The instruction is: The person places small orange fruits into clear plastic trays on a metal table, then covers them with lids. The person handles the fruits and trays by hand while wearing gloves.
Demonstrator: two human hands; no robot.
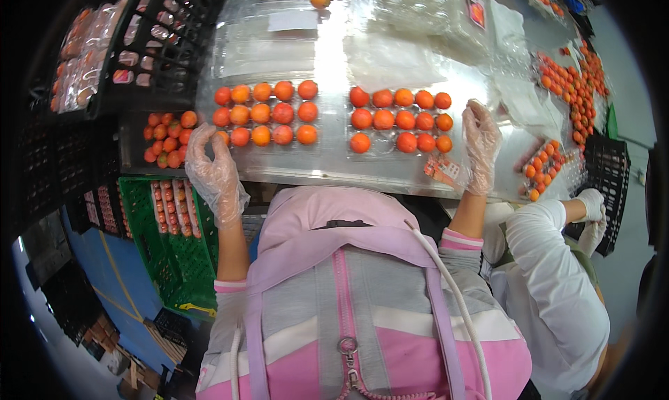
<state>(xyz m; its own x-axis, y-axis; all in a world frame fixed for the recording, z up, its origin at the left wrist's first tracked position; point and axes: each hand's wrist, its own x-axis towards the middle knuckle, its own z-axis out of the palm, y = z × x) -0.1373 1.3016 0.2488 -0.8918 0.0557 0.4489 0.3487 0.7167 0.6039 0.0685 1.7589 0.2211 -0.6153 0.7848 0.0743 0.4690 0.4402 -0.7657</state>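
Observation:
Two clear plastic trays lie on the metal table (334,162), each with rows of orange-red round fruits. My left hand (213,167), in a thin clear plastic glove, is at the near left corner of the left tray (261,115), its fingertips by a fruit there; whether it grips that fruit I cannot tell. A pile of the same fruits (170,138) is just left of it. My right hand (478,144), gloved alike, hovers right of the right tray (384,150); nothing is clearly seen between its curled fingers. A printed card (441,169) lies beside it. The right tray's near row has a vacant cup.
A black crate (157,50) with packed fruit stands at the left, a green crate (177,264) below it. Stacked clear trays (418,8) are at the back. On the right, a co-worker's gloved hands (593,212) are near another black crate (606,191) and loose fruits (580,86).

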